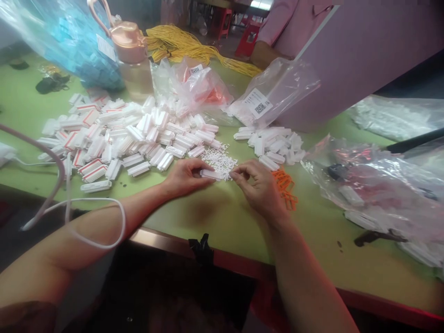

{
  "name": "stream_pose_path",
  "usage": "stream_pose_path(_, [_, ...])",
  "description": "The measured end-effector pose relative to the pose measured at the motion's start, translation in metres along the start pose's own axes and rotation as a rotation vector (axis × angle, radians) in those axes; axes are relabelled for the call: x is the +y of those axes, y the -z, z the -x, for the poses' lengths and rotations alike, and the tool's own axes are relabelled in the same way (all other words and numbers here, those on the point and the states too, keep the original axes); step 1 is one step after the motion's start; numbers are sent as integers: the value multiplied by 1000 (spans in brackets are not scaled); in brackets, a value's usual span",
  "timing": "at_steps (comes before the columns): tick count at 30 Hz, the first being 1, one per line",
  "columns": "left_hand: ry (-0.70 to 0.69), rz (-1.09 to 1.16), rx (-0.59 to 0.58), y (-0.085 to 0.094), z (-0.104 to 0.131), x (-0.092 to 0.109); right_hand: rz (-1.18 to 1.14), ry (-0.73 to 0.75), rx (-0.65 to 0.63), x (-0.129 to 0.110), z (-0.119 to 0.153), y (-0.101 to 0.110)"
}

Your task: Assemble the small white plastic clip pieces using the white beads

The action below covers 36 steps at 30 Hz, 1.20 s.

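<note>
My left hand [185, 178] grips a small white plastic housing [211, 174] between thumb and fingers, just over the table. Beside it, my right hand [255, 182] is closed in a pinch at the edge of a pile of tiny white pins [220, 159]; whatever its fingertips hold is too small to make out. A large heap of white plastic housings [138, 134], some with red strips, lies beyond my left hand. A smaller heap of white pieces [274, 145] and several orange clips [286, 187] lie by my right hand.
A bottle with a copper-coloured lid [130, 51] stands behind the heap, near a bag of blue parts [90, 60]. Yellow cables [183, 44] and clear bags [258, 104] lie farther back. A white cable [121, 222] loops over my left forearm. Another person's arm [265, 55] shows behind.
</note>
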<state>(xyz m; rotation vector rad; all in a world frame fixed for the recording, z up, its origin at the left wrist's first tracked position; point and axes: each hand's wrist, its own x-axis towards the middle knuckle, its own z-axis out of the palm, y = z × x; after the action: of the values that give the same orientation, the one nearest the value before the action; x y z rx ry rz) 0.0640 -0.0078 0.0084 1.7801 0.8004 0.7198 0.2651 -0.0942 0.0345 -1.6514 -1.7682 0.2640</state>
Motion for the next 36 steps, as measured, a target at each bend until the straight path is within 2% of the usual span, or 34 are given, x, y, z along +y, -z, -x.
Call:
stream_pose_path(5, [-33, -9, -39, -1, 1, 3, 17, 75, 40, -10, 2, -14])
stream_pose_path(10, [-59, -19, -30, -2, 2, 5, 215, 103, 20, -15, 4, -15])
stream_pose_path(17, [-27, -9, -19, -2, 2, 5, 477, 217, 46, -24, 7, -13])
stream_pose_path(22, [39, 103, 5, -4, 2, 2, 488, 264, 57, -25, 8, -14])
stream_pose_path(28, [135, 380, 12, -5, -1, -3, 326, 178, 0, -25, 7, -11])
stream_pose_path(33, [128, 361, 47, -3, -3, 0, 38, -67, 131, -3, 2, 3])
stream_pose_path(34, [121, 327, 46, -2, -3, 0, 56, -122, 113, 2, 1, 6])
stream_pose_path(36, [100, 257, 36, 0, -3, -1, 148, -201, -11, 10, 1, 10])
